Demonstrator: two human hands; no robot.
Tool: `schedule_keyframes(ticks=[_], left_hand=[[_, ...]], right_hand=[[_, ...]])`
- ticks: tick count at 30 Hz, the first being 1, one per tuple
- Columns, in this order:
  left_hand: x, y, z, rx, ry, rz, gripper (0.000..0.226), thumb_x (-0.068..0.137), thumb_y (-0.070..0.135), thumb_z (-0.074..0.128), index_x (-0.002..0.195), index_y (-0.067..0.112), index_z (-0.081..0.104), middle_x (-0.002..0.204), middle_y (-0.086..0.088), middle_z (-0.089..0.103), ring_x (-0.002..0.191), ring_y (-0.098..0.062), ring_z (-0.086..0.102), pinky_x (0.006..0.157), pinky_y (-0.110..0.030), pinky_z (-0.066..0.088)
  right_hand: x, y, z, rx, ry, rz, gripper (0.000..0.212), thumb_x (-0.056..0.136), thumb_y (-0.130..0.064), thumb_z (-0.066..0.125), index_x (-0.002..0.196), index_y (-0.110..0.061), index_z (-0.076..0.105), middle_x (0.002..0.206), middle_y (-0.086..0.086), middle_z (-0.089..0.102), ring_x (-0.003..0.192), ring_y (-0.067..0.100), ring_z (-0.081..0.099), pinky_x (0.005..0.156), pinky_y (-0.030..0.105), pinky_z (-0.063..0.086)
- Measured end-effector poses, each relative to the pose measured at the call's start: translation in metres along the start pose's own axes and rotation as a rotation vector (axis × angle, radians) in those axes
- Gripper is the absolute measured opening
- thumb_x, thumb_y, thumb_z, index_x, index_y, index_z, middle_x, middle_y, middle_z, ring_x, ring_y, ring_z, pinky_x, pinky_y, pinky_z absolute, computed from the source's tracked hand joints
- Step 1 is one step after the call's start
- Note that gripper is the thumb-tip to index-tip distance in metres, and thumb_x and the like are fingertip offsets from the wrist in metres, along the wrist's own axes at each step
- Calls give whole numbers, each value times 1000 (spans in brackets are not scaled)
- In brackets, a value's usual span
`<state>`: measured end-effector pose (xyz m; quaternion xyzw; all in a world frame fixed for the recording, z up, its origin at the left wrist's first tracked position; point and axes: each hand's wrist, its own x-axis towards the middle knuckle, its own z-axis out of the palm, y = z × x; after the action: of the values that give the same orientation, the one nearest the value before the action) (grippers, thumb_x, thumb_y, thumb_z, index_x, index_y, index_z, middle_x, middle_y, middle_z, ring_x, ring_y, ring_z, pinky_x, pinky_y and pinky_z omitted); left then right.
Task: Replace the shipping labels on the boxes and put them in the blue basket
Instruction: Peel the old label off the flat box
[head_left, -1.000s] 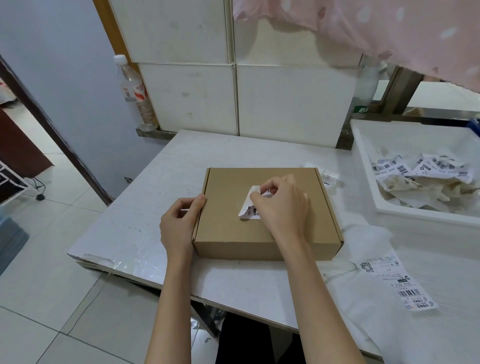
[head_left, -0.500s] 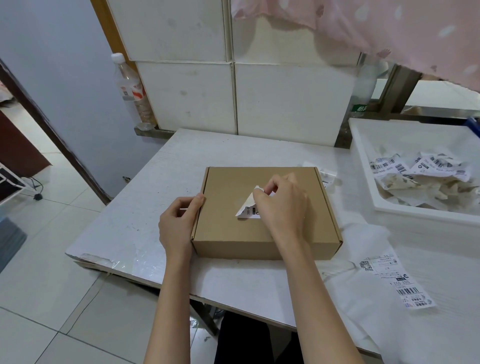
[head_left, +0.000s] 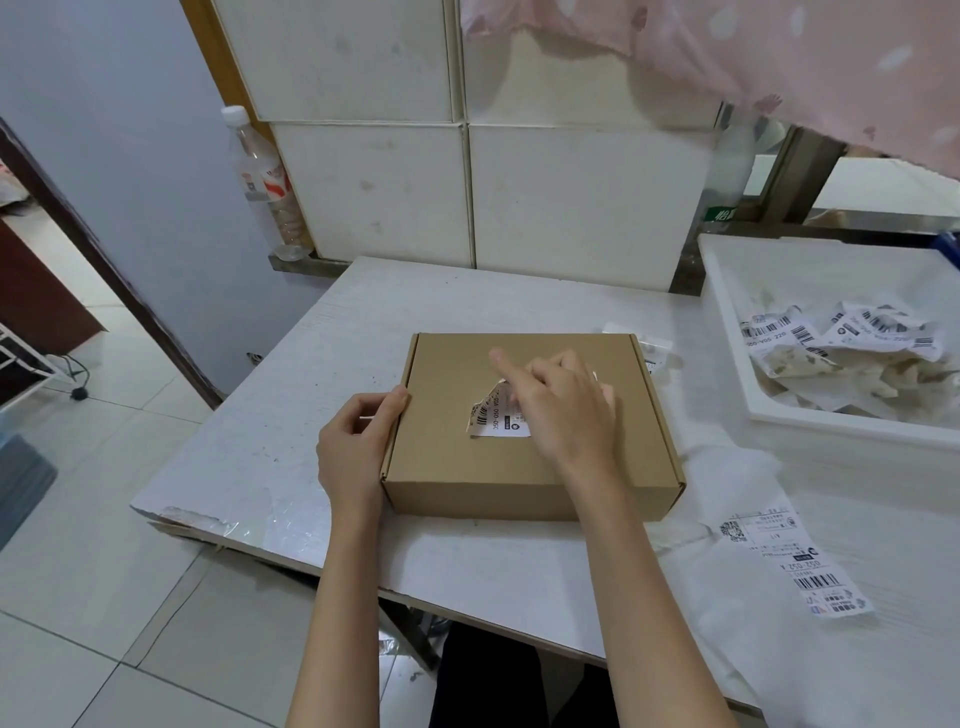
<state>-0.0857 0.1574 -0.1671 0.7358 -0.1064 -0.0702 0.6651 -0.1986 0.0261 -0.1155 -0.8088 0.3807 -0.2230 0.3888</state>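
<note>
label (head_left: 497, 415) half-peeled on box (head_left: 519, 467) | under right hand (head_left: 566, 410) grip

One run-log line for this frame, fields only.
stage: peeling old label | box: on table | left hand: holds box edge | right hand: on label, grip unclear | label: partly lifted

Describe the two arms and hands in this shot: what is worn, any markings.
Both forearms are bare, with no sleeve in view. The left hand and the right hand wear no gloves, and no ring, watch or bracelet shows. Fingernails look short and unpainted. No marks or tattoos are visible.
</note>
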Motion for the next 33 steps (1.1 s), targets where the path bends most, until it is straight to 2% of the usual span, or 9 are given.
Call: schedule_keyframes(ticks=[2, 5, 8, 12, 17, 20, 27, 30, 33], left_hand=[[0, 0, 0, -5, 1, -6, 28, 74, 53, 68, 79, 26, 74, 83, 9, 73, 82, -15, 65, 90, -52, 49], [1, -1, 0, -19, 0, -25, 29, 73, 53, 69, 78, 25, 74, 79, 9, 73, 77, -15, 64, 88, -52, 50], [0, 0, -1, -19, 1, -17, 29, 73, 52, 69, 77, 24, 74, 80, 8, 73, 78, -14, 63, 87, -52, 49], [-1, 0, 0, -16, 4, -6, 28, 74, 52, 69, 77, 25, 74, 81, 9, 73, 79, -13, 63, 88, -51, 49], [-1, -1, -1, -19, -2, -3, 26, 75, 51, 69, 77, 26, 74, 82, 10, 73, 80, -12, 64, 89, -50, 49], [-1, -1, 0, -15, 1, 1, 25, 76, 50, 69, 78, 26, 74, 83, 9, 73, 81, -13, 64, 89, -50, 49], [-1, 0, 0, -14, 6, -2, 28, 74, 51, 68, 78, 24, 74, 79, 9, 72, 78, -12, 62, 87, -50, 49], [-1, 0, 0, -18, 8, -2, 27, 75, 51, 68, 78, 24, 74, 80, 9, 72, 78, -12, 62, 86, -49, 49], [-1, 0, 0, -17, 6, 2, 26, 75, 50, 68, 77, 25, 73, 81, 9, 72, 77, -11, 62, 86, -49, 49]], right_hand=[[-4, 2, -1, -86, 11, -61, 45, 77, -63, 63, 59, -23, 54, 89, -11, 47, 96, 9, 46, 91, 28, 20], [-13, 4, 1, -272, -17, -170, 52, 63, -78, 64, 66, -26, 58, 93, -15, 45, 98, 9, 36, 94, 29, 21], [-19, 4, 2, -322, -36, -233, 51, 57, -75, 69, 72, -29, 55, 97, -15, 42, 100, 10, 33, 87, 25, 16], [-16, 8, 3, -221, 18, -224, 26, 71, -53, 71, 67, -31, 58, 93, -16, 47, 100, 8, 37, 82, 23, 15], [-12, 10, -2, -203, -61, -204, 33, 87, -41, 62, 58, -33, 50, 94, -17, 49, 98, 7, 38, 83, 25, 15], [-8, 11, -3, -198, -114, -174, 23, 89, -30, 58, 68, -20, 61, 98, -15, 50, 103, 9, 40, 82, 24, 14], [-6, 4, -4, -144, -130, -78, 23, 87, -22, 54, 64, -19, 51, 105, -8, 55, 106, 13, 43, 84, 25, 17], [-5, 5, -5, -119, -112, -69, 27, 93, -29, 50, 70, -17, 59, 101, -10, 54, 106, 13, 44, 87, 26, 18], [-6, 7, -9, 18, -139, -53, 52, 87, -62, 44, 75, -15, 62, 93, -12, 52, 104, 12, 46, 91, 29, 21]])
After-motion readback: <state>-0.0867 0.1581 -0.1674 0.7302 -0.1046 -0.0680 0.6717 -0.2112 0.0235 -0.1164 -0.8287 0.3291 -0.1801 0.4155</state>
